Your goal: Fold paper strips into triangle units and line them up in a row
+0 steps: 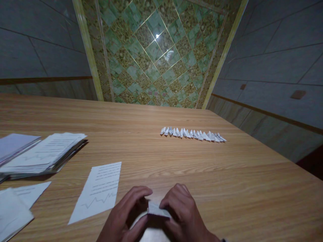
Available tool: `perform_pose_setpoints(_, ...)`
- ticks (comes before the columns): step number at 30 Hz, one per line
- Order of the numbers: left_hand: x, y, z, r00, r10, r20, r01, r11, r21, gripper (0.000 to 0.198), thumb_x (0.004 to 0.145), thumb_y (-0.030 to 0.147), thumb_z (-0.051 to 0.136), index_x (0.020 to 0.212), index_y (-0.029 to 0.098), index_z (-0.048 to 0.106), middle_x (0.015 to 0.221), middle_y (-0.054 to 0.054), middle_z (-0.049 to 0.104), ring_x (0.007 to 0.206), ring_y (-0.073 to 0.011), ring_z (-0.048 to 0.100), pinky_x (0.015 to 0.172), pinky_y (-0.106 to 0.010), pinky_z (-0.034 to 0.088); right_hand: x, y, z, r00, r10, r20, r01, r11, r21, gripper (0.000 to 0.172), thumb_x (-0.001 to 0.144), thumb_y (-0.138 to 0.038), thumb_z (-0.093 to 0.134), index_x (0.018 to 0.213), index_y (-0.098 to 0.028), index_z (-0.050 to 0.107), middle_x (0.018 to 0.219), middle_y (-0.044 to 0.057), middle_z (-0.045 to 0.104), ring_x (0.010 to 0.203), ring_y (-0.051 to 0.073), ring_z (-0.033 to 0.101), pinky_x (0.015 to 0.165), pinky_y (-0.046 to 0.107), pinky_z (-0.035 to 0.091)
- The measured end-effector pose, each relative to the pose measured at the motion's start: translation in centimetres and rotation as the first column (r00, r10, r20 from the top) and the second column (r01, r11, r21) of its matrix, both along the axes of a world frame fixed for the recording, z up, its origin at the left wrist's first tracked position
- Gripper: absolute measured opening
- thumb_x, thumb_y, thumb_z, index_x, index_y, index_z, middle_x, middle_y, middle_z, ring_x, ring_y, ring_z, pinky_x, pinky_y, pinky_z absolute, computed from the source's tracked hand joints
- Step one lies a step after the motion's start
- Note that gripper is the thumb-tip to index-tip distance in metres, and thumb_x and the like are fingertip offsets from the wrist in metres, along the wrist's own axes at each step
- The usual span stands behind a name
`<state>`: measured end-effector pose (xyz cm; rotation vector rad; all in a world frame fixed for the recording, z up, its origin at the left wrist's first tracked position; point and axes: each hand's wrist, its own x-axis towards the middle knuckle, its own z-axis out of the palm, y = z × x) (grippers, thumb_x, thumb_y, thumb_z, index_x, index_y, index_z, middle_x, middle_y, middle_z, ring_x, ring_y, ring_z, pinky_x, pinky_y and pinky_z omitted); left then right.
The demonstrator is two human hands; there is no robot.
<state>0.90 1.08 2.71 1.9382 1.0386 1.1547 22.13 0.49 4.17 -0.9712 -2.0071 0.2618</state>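
Note:
My left hand [124,216] and my right hand [183,211] meet at the near edge of the wooden table [227,174]. Both pinch a small folded piece of white paper [156,209] between fingers and thumbs, with the fingers curled around it. A printed strip of paper [98,191] lies just left of my left hand. Farther back, a row of several small folded paper pieces [193,134] lies lined up on the table.
A stack of printed sheets [42,154] sits at the left, with more loose sheets [15,205] at the near left corner. Grey tiled walls and a green patterned floor [156,57] lie beyond the table's far edge.

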Motion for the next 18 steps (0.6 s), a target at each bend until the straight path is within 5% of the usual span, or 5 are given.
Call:
perform_pose_setpoints(2, -0.2, 0.0, 0.5, 0.987, 0.026, -0.156, 0.011, 0.973, 0.229, 0.039, 0.087, 0.015, 0.069, 0.121, 0.033, 0.061, 0.112, -0.002, 0.072, 0.099, -0.0197, 0.071, 0.086, -0.025, 0.057, 0.2, 0.0, 0.1, 0.987, -0.059, 0.148, 0.041, 0.992, 0.119, 0.017, 0.096, -0.02, 0.052, 0.082, -0.02, 0.06, 0.074, 0.003, 0.063, 0.072, 0.019, 0.054, 0.071, 0.033, 0.037)
perform_pose_setpoints(5, -0.2, -0.2, 0.7, 0.939, 0.065, -0.337, 0.066, 0.929, 0.364, 0.02, 0.093, 0.019, 0.065, 0.11, 0.03, 0.062, 0.104, -0.003, 0.071, 0.09, -0.0207, 0.069, 0.08, -0.027, 0.056, 0.0, 0.0, -0.2, 0.939, -0.158, 0.305, 0.089, 0.969, 0.229, 0.023, 0.099, -0.02, 0.054, 0.077, -0.021, 0.056, 0.073, 0.002, 0.061, 0.071, 0.019, 0.052, 0.075, 0.036, 0.037)
perform_pose_setpoints(9, -0.1, -0.1, -0.2, 0.827, 0.069, -0.559, 0.177, 0.91, 0.374, 0.014, 0.089, 0.017, 0.069, 0.095, 0.026, 0.06, 0.095, -0.002, 0.07, 0.081, -0.0232, 0.065, 0.071, -0.031, 0.05, -0.5, 0.0, -0.9, 0.901, -0.185, 0.393, 0.066, 0.953, 0.297, 0.026, 0.1, -0.024, 0.059, 0.074, -0.022, 0.055, 0.07, 0.001, 0.06, 0.07, 0.02, 0.052, 0.079, 0.037, 0.039)
perform_pose_setpoints(18, 0.5, -0.5, -0.4, 0.743, 0.084, -0.664, 0.186, 0.927, 0.326, 0.026, 0.077, 0.006, 0.068, 0.091, 0.025, 0.058, 0.091, -0.001, 0.069, 0.079, -0.0241, 0.06, 0.069, -0.034, 0.042, 0.1, 0.1, -1.1, 0.848, -0.093, 0.523, 0.015, 0.988, 0.152, 0.023, 0.09, -0.021, 0.073, 0.071, -0.021, 0.06, 0.071, -0.001, 0.064, 0.072, 0.018, 0.052, 0.079, 0.034, 0.037)
